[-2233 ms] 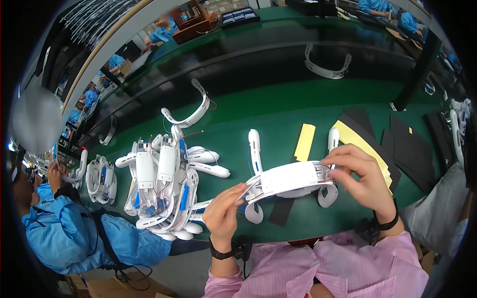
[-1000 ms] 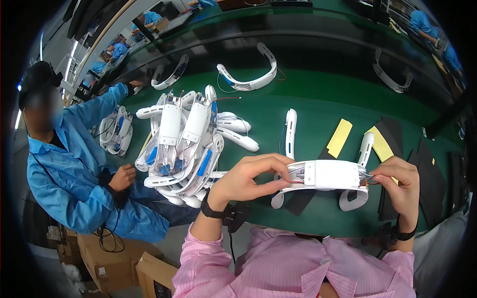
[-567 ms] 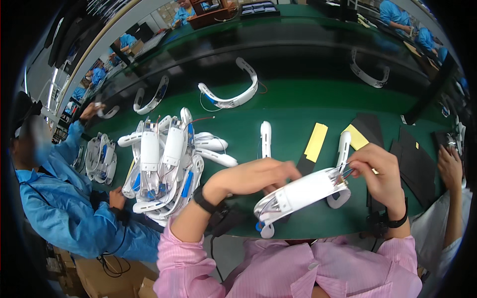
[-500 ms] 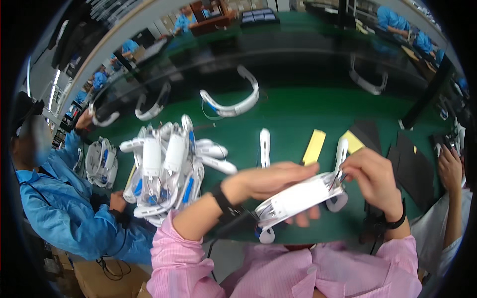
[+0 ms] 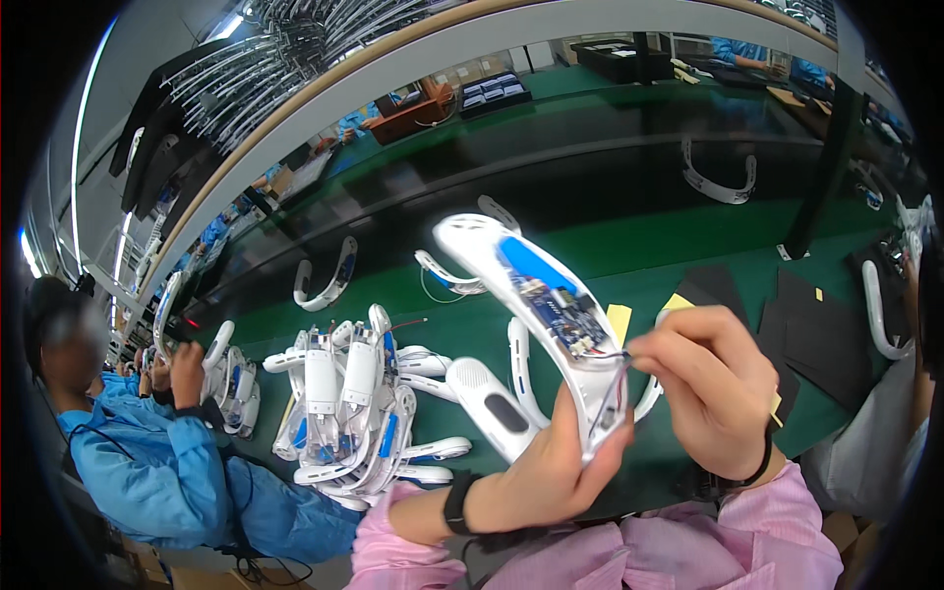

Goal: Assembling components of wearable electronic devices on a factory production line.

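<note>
A white curved neckband-shaped device (image 5: 470,244) is gripped near its lower end by my left hand (image 5: 546,477), the fingers wrapped round it. Its housing lies uncovered, with a blue strip (image 5: 534,264) and a dark blue circuit board (image 5: 562,317) inside. Thin red and dark wires (image 5: 621,372) come off the lower end of the board. At these wires my right hand (image 5: 718,388) is closed in a pinch of thumb and fingers, close to the housing. A rounded white part (image 5: 495,405) with a dark oval and a perforated end hangs at the device's left side.
Left of my hands lies a heap of similar white devices (image 5: 339,393). More devices (image 5: 329,280) rest on the dark conveyor (image 5: 580,162) ahead. Black sheets (image 5: 821,324) and a yellow pad (image 5: 618,323) lie at right. A person in blue (image 5: 167,472) works at my left.
The device has been raised and turned, and its board and blue strip now show. My left hand has shifted under its lower end. My right hand stays at the wires.
</note>
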Motion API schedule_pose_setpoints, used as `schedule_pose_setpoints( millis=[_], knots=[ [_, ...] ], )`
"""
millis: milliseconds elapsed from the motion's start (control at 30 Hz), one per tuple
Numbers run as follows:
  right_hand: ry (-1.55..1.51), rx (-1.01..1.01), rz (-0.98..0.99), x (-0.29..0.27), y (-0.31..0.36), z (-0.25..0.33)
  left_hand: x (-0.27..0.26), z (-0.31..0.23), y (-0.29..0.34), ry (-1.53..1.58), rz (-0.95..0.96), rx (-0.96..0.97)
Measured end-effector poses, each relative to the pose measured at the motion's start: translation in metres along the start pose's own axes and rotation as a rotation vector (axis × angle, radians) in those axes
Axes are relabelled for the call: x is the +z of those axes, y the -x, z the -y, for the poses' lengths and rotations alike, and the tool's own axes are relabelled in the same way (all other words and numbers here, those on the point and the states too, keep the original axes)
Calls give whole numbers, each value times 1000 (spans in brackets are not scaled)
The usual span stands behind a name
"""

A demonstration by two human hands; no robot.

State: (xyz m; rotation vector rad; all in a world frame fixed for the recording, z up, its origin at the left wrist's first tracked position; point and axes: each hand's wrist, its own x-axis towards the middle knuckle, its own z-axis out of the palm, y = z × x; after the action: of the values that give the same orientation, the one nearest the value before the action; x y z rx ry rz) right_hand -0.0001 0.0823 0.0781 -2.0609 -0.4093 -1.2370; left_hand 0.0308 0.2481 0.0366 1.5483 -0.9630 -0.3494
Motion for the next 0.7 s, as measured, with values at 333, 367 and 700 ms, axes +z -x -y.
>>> schedule_pose_setpoints(
  millis=[333, 367, 700],
  knots=[
    [-780, 854, -86, 59, 26, -21, -10, 101, -76, -502, -377, 209],
    [-777, 844, -94, 60, 25, -21, -13, 98, -82, -56, -406, 75],
    [-790, 896, -142, 67, 31, -57, -23, 119, -122, -788, -555, 603]
  ],
)
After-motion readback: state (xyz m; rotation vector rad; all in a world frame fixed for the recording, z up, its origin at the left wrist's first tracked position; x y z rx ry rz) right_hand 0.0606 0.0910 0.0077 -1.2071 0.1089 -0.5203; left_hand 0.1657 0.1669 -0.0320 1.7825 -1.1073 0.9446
